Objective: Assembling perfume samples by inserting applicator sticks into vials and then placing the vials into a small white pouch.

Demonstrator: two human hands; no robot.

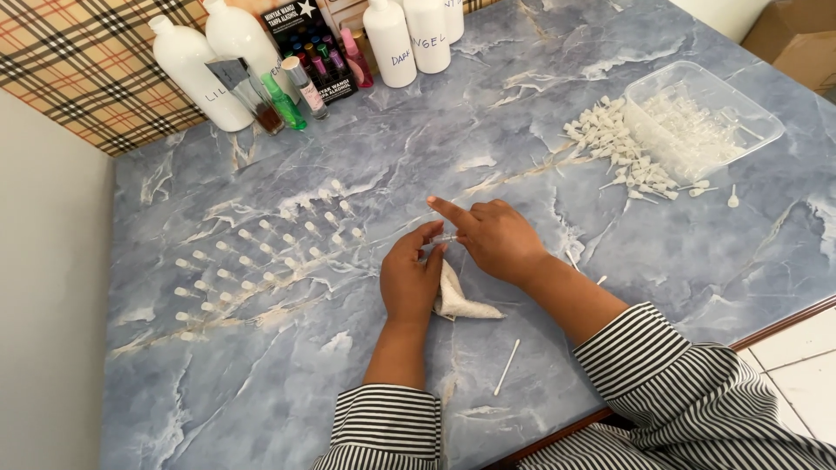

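My left hand [409,277] and my right hand [492,237] meet over the blue marbled table [557,104], both gripping a small clear vial [441,238] between their fingertips. The right index finger points out to the left. A crumpled white cloth [461,300] lies under the left hand's heel. Left of the hands, several small clear vials [261,252] lie in slanted rows on the table.
A clear plastic tray [704,117] of small parts sits at the far right, with a heap of white spray caps [614,144] beside it. White bottles [196,74] and small coloured bottles [300,87] stand at the back. A thin white tube [507,366] lies near the front edge.
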